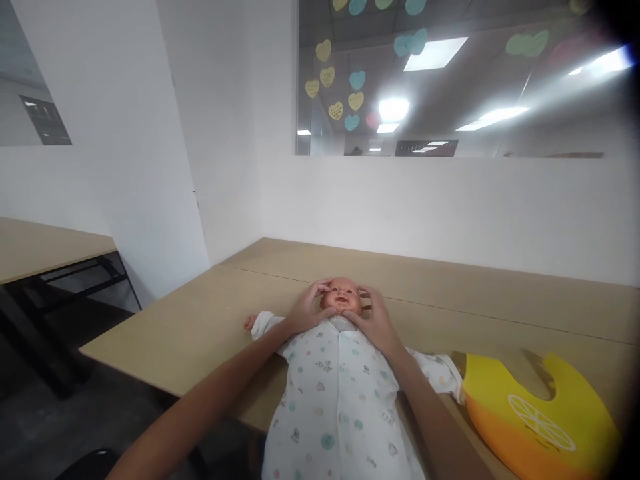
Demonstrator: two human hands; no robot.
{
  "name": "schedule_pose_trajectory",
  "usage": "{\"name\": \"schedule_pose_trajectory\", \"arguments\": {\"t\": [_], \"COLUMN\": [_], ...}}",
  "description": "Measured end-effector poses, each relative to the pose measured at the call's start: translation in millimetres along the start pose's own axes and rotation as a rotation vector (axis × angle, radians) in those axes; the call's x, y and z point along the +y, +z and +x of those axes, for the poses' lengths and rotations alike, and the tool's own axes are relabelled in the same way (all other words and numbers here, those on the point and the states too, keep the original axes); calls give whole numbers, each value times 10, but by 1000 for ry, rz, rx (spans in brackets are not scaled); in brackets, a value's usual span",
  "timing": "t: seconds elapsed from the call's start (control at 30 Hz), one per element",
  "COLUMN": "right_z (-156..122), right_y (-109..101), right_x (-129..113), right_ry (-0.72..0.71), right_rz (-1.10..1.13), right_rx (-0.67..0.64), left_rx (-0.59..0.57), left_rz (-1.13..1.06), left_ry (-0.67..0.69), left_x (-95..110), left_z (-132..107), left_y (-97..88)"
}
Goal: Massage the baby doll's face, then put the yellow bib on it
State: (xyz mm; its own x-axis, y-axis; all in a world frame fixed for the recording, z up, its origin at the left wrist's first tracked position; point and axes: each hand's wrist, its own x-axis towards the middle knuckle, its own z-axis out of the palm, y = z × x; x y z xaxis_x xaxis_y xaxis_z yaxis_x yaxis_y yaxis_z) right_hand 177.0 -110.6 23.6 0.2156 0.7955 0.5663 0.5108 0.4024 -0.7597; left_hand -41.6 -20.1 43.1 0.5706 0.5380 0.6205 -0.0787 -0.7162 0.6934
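Note:
A baby doll (336, 393) lies on its back on the table, its face turned up and its arms stretched out sideways. It wears a white sleepsuit (345, 427) with small printed animals and dots. My left hand (309, 310) cups the left side of the doll's head, thumb by the chin and fingers at the temple. On the opposite side, my right hand (376, 323) holds the head the same way. Close to the doll's sleeve on the right lies a yellow-orange bib (530, 407) with a white citrus-slice print.
The light wooden table (200, 333) meets a white wall (425, 213) at the back. Above it is a window (380, 73) with heart-shaped paper notes. Another table (50, 243) with dark metal legs stands at the left.

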Motion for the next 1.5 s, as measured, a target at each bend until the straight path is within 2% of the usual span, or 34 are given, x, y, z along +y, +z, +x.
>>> {"name": "schedule_pose_trajectory", "arguments": {"t": [0.17, 0.3, 0.47, 0.63, 0.87, 1.1, 1.5], "right_z": [-14, -25, -40, -48, -43, -39, -45], "right_y": [29, 47, 26, -18, -70, -79, -12], "right_x": [31, 8, -95, -159, -231, -257, -185], "right_ry": [58, 149, 261, 348, 352, 352, 307], "right_rz": [17, 92, 176, 143, 73, 82, 188], "right_rx": [-85, -128, -177, -224, -298, -293, -198], "left_rx": [-6, -53, -87, -87, -51, -22, -61], "left_rz": [-75, -64, -4, -18, -48, -5, -26], "left_ry": [-137, -248, -286, -291, -328, -317, -283], "left_x": [21, 32, -52, -104, -6, 103, -84], "left_z": [3, 2, -9, -7, 16, 33, -5], "left_y": [24, 12, -15, -21, -18, -4, -15]}}
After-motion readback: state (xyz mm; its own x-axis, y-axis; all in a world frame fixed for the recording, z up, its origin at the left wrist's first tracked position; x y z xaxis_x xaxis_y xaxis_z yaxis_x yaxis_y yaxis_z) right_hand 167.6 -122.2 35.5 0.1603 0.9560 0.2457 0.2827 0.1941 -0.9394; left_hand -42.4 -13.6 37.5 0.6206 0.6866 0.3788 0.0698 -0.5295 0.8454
